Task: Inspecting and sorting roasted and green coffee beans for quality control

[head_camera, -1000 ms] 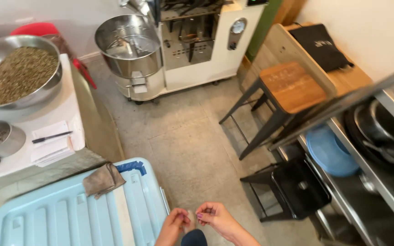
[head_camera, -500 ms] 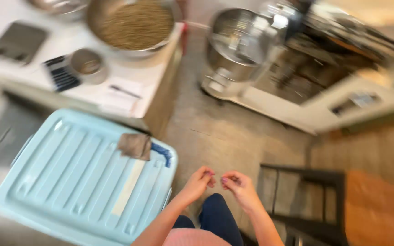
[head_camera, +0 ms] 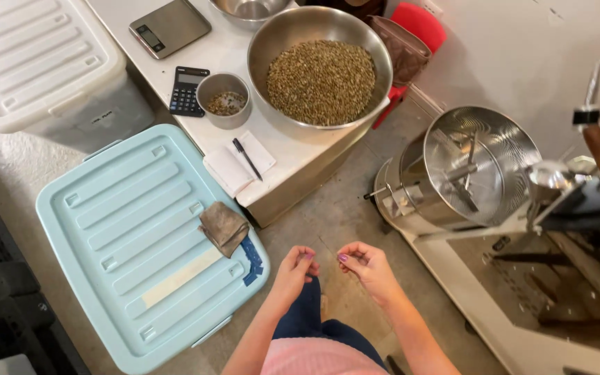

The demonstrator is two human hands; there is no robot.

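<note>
my left hand (head_camera: 294, 267) and right hand (head_camera: 366, 267) pinched narrow, fingertips near, can't tell what's held | pale blue bin lid (head_camera: 133, 243) at 9 | bowl of beans (head_camera: 321, 66) on desk (head_camera: 293, 149) at 12

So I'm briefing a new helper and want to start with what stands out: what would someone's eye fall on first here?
First the big steel bowl heaped with greenish beans, on the white table at top centre. Next the shiny metal drum of the machine on the right, and the light blue bin lid with a brown rag at lower left. Low in the middle, the left hand and right hand are raised close together, fingertips pinched.
</note>
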